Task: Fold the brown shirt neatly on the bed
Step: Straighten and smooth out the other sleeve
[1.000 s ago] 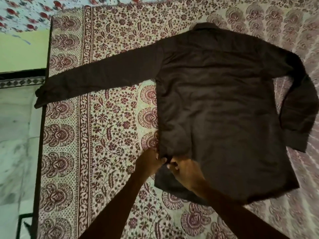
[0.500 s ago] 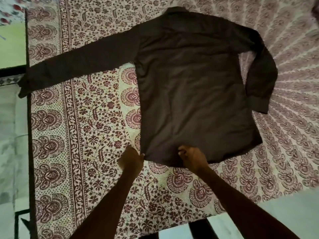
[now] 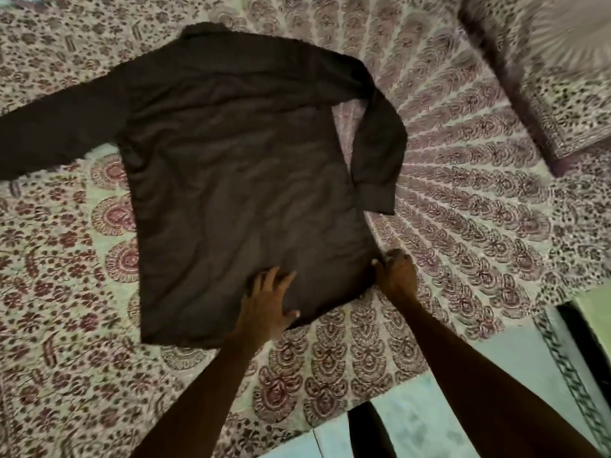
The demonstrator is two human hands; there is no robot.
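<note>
A: Since half a second ago, both hands have shifted rightward along the hem. My left hand now lies flat on the brown shirt, fingers spread and released, grasping nothing. My right hand sits at the hem's right corner, fingers curled on the cloth edge; whether it truly pinches the fabric I cannot tell.

B: Where does the shirt lie on the bed?

A: Back side up, near the middle of the patterned bedsheet, hem toward the near edge, collar toward the far edge. Its long axis runs from hem to collar, directly away from my fingers, tilted slightly left.

B: And the sleeves?

A: One sleeve extends straight toward the bed's left edge and leaves the view. The other sleeve bends down alongside the body, cuff just beside the right side seam.

B: Which hand is nearer the next fold?

A: My judgement: the right hand, already at the right corner, is nearer the bent sleeve and right side. The fabric appears dark, thin and faintly creased, so it should smooth under a flat palm.
</note>
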